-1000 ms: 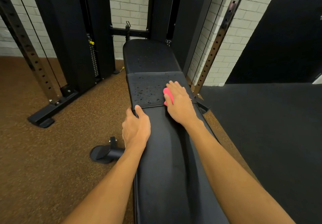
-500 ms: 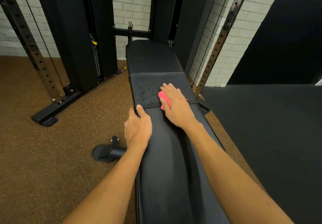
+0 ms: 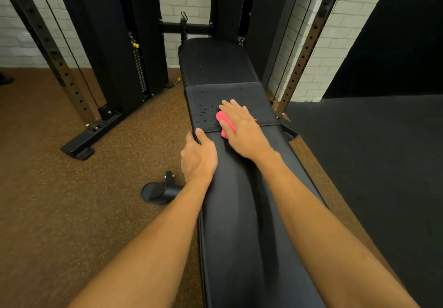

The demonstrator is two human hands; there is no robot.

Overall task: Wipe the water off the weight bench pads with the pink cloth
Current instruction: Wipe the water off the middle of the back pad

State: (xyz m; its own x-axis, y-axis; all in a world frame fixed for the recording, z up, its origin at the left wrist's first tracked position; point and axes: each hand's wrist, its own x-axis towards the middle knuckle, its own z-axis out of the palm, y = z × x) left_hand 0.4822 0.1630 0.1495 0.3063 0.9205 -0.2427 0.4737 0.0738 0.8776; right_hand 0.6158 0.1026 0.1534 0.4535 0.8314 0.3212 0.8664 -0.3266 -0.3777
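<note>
Where the long pad (image 3: 239,223) nears its far end, the left hand (image 3: 199,158) grips its left edge, thumb on top and fingers curled over the side. Just beyond, the right hand (image 3: 242,128) lies flat, fingers straight, pressing the cloth (image 3: 224,120) (bunched, mostly hidden) across the seam onto the middle pad (image 3: 254,98). Droplets (image 3: 203,113) bead left of the cloth. A few more dot the far pad (image 3: 215,63), by the rack (image 3: 115,44).
</note>
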